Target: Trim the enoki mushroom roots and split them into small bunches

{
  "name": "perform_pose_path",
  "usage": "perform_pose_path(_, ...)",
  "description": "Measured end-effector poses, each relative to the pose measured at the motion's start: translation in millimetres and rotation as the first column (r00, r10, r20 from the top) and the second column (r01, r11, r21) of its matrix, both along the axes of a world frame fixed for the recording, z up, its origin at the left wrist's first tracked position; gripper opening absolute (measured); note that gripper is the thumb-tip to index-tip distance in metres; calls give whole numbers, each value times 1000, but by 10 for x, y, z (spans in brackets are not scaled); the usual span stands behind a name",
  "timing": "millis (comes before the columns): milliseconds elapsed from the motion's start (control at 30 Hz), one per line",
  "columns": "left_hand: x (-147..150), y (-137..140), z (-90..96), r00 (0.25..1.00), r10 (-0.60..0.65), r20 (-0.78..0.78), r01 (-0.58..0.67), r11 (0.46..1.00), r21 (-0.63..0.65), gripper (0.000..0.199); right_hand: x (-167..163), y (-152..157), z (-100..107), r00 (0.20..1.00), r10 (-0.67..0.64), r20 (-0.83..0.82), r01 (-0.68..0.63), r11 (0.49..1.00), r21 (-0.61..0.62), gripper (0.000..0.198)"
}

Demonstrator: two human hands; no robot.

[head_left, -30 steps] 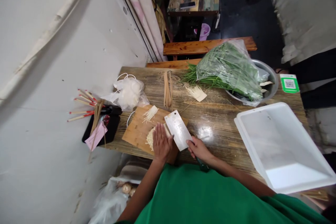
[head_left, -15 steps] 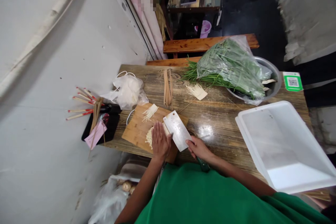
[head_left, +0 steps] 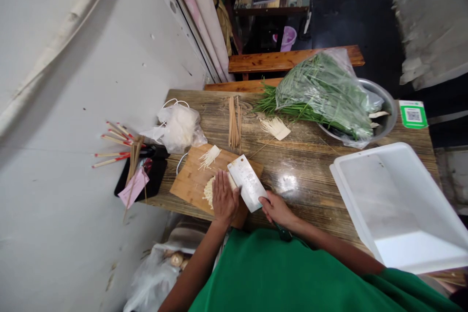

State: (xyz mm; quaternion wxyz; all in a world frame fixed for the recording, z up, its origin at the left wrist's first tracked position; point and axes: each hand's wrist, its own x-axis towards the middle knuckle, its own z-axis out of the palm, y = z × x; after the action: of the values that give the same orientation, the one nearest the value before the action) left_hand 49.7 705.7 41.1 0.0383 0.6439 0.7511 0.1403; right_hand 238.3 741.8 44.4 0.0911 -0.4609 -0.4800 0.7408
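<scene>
I'm pressing my left hand [head_left: 224, 198] flat on the enoki mushrooms [head_left: 209, 191] on the cutting board [head_left: 190, 180] — right hand [head_left: 277, 208] gripping the cleaver [head_left: 246, 182], blade beside my fingers [head_left: 234, 194] — a slip could cut them.

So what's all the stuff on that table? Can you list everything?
cleaver: one, silver, over the board
cutting board: one, wooden, near table edge
noodle-like strands: pale pile, under left hand
skewers: one bundle, tan, mid table
white bag: one, left of skewers
greens: one bagged bunch, green, over the metal bowl
bin: one, white, right side
table: one, brown wood
left hand: flat on strands
right hand: gripping cleaver handle
</scene>
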Motion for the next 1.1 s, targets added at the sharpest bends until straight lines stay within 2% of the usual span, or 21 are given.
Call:
perform_pose_path(267, -8, -7, -14, 999, 0, -37, 0, 1000, -5, 63, -31, -9, -9, 1000, 5, 9, -5, 1000, 5, 19)
perform_pose_path(667, 9, 3, -2, 999, 22, -35, -22, 1000, 8, 63, -199, 140, 93, 995, 51, 88, -61, 991, 120, 17)
perform_pose_path(967, -6, 3, -14, 1000, -9, -18, 9, 1000, 16, 63, -56, -5, -23, 995, 65, 71, -71, 994, 86, 18)
perform_pose_path(1100, -13, 5, -19, 1000, 4, -19, -4, 1000, 22, 64, -129, 40, -44, 997, 57, 52, -62, 993, 101, 17)
